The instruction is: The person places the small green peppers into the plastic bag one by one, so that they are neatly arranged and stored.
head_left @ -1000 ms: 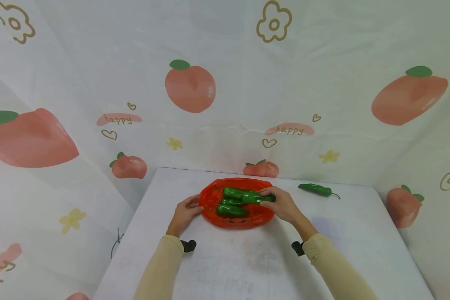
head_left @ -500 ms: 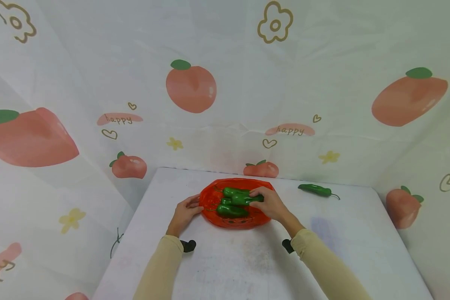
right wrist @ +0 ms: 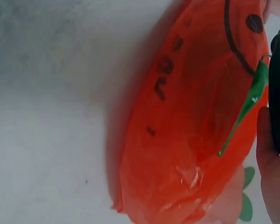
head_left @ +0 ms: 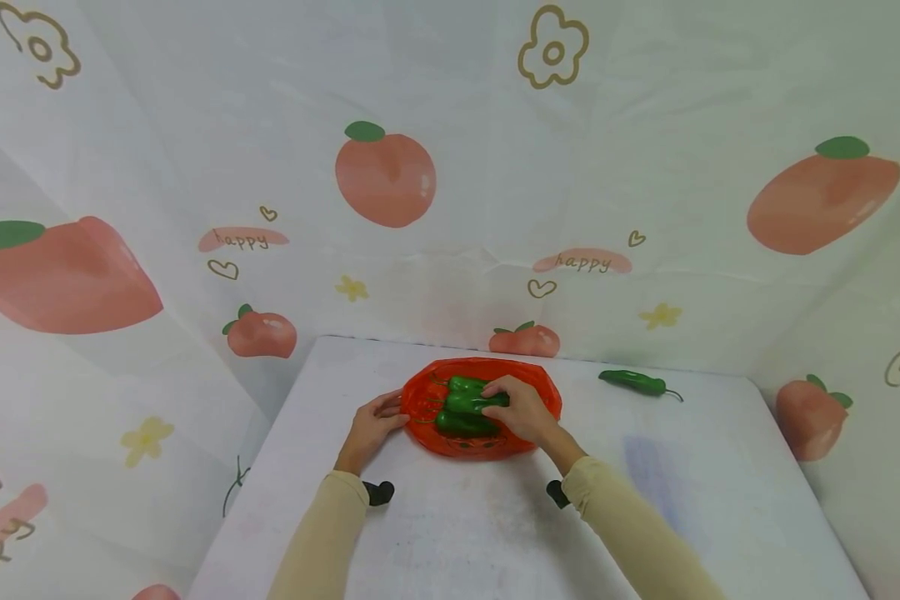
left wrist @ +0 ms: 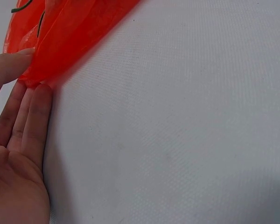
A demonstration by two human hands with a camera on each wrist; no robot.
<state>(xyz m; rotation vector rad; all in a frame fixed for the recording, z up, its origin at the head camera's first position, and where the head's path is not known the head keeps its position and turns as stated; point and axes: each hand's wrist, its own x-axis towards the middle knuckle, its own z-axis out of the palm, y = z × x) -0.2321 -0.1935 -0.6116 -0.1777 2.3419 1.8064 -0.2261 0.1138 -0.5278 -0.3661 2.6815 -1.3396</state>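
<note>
A red plastic bag (head_left: pixel 450 450) lies opened out on the table, with black printing on its side. Two green peppers (head_left: pixel 468 424) rest inside it, one at the front and one at the back, their stems pointing left. Between them is a third green pepper (head_left: pixel 467 404), which my right hand (head_left: pixel 523 410) grips by its right end. That held pepper (right wrist: pixel 279 88) stands at the right border of the right wrist view. My left hand (head_left: pixel 367 429) pinches the bag's left edge, thumb (left wrist: pixel 11 67) on top and fingers beneath.
Another green pepper (head_left: pixel 636 382) lies on the white table (head_left: pixel 712 483) at the back right, beyond the bag. A white cloth (head_left: pixel 450 283) with printed fruit hangs behind the table.
My right hand has moved left and carried the gripped pepper from the bag's right rim to between the other peppers. My left hand keeps its place on the left edge.
</note>
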